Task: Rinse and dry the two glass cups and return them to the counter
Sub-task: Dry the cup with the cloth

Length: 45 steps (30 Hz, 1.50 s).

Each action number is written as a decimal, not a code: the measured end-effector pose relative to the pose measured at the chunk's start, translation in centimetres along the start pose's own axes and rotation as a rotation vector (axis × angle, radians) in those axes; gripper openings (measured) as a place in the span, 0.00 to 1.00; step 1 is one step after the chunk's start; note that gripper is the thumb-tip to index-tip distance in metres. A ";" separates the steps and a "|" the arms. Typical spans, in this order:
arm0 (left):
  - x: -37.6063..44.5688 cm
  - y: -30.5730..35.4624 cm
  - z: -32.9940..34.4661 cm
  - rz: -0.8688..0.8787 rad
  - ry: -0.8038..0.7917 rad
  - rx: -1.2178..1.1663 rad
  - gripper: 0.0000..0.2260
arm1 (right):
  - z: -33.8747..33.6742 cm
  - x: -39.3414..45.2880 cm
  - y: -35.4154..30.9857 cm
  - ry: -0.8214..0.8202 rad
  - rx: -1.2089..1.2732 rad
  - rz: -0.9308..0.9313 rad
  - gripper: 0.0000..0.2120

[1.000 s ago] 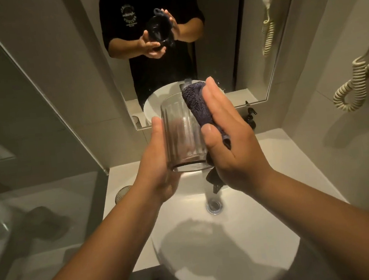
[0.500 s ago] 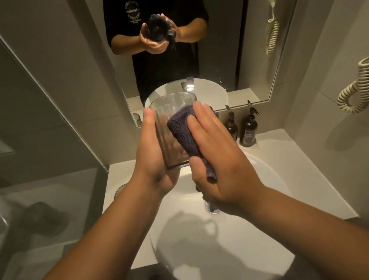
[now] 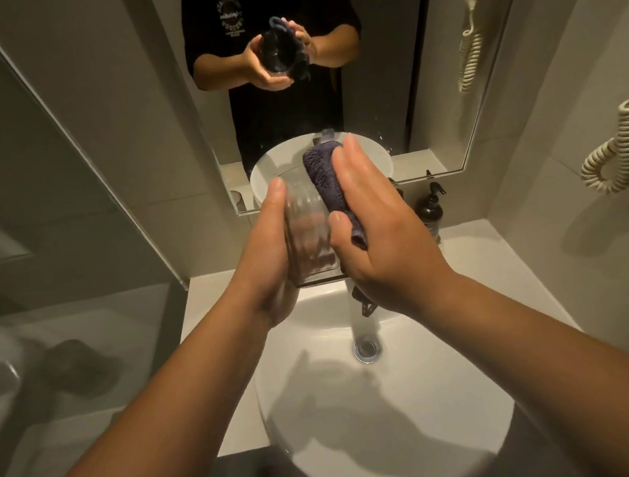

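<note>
Gripping the upright glass [image 3: 306, 235], the left hand [image 3: 267, 251] steadies it while the right hand [image 3: 378, 231] presses a cloth [image 3: 324, 182] against its right side

I'm working in a bathroom, likely a hotel's: a round white basin [image 3: 383, 407] on a pale surface [image 3: 474, 243], a wall mirror [image 3: 382, 54], pump bottles [image 3: 429, 209], a glass partition [image 3: 49, 229] and a wall-mounted coiled cord [image 3: 610, 161].
</note>
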<state>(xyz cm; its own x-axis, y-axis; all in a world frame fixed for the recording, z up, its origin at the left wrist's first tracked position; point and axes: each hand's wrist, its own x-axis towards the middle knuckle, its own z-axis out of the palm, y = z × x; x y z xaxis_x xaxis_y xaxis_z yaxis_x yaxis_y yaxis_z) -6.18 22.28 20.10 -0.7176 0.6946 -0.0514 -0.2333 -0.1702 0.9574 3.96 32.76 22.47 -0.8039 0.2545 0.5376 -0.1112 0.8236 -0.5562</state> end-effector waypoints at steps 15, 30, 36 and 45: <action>0.6 -0.4 0.3 -0.072 0.100 -0.480 0.37 | 0.8 -3.4 1.0 0.036 -0.082 -0.221 0.27; 0.9 -1.0 -1.0 -0.235 0.202 -0.594 0.37 | 2.8 -2.8 1.3 0.053 -0.130 -0.268 0.28; 0.3 -0.9 -1.6 -0.322 0.245 -0.558 0.36 | 5.2 -4.2 2.8 -0.095 -0.284 -0.543 0.26; 1.0 -0.2 -3.5 -0.204 0.261 -0.557 0.34 | 4.4 -4.8 6.2 -0.156 -0.308 -0.367 0.21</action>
<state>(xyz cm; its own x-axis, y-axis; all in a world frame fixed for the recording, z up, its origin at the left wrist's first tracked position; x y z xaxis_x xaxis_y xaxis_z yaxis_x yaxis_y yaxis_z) -9.11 20.58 18.90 -0.7425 0.5703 -0.3514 -0.6370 -0.4388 0.6338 4.57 34.41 13.62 -0.8243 -0.1395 0.5486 -0.2443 0.9619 -0.1225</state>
